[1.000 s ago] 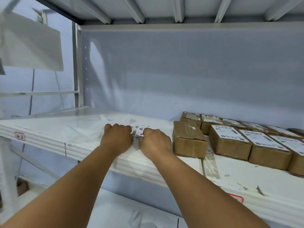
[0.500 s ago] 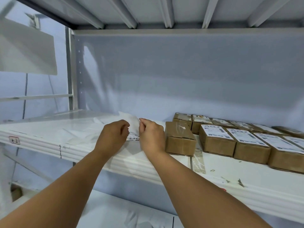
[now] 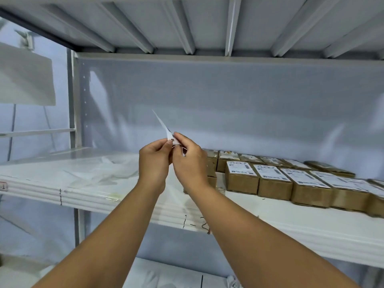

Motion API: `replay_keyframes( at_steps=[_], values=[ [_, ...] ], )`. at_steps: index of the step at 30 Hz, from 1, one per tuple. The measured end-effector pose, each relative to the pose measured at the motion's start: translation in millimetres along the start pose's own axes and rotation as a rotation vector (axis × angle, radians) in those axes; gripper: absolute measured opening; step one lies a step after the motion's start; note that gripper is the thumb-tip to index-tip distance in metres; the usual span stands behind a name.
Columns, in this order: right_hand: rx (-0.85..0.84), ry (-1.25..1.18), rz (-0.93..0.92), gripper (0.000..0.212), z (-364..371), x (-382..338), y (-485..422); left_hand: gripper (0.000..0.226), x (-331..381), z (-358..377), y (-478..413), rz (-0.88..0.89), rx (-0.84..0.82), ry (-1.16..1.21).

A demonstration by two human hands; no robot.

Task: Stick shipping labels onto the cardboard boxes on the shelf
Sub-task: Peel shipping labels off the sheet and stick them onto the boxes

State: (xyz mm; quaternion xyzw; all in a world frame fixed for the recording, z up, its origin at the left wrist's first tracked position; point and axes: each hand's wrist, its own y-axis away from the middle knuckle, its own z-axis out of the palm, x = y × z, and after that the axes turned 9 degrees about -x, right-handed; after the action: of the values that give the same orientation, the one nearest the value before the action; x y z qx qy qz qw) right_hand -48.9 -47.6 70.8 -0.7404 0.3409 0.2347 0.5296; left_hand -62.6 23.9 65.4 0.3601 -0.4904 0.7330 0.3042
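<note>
Both hands are raised above the white shelf (image 3: 291,229), pinching one white shipping label (image 3: 166,129) with black print. My left hand (image 3: 154,163) grips its lower edge; my right hand (image 3: 190,161) grips it from the right. The label's tip points up and to the left. To the right, several brown cardboard boxes (image 3: 274,183) stand in rows on the shelf, most with white labels on top. One box (image 3: 211,169) without a visible label sits partly hidden behind my right hand.
Thin translucent backing sheets (image 3: 99,171) lie scattered on the shelf's left half. A grey back panel (image 3: 228,104) closes the shelf behind, and a ribbed shelf underside (image 3: 187,23) hangs overhead. A steel upright (image 3: 72,100) stands at the left. A lower shelf (image 3: 166,275) shows beneath.
Both hands lifted the label off the shelf surface and raised it into the air. The label now stands edge-on between my fingertips. The view has tilted upward.
</note>
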Motion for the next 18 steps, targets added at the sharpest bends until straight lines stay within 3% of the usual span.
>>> replay_keyframes(
  at_steps=[7, 18],
  values=[
    [0.061, 0.126, 0.0, 0.033, -33, 13, 9, 0.033, -4, 29, 13, 0.016, -0.177, 0.053],
    [0.085, 0.168, 0.012, 0.033, -64, 55, 5, 0.032, -32, 64, 6, 0.006, -0.249, 0.024]
  ],
)
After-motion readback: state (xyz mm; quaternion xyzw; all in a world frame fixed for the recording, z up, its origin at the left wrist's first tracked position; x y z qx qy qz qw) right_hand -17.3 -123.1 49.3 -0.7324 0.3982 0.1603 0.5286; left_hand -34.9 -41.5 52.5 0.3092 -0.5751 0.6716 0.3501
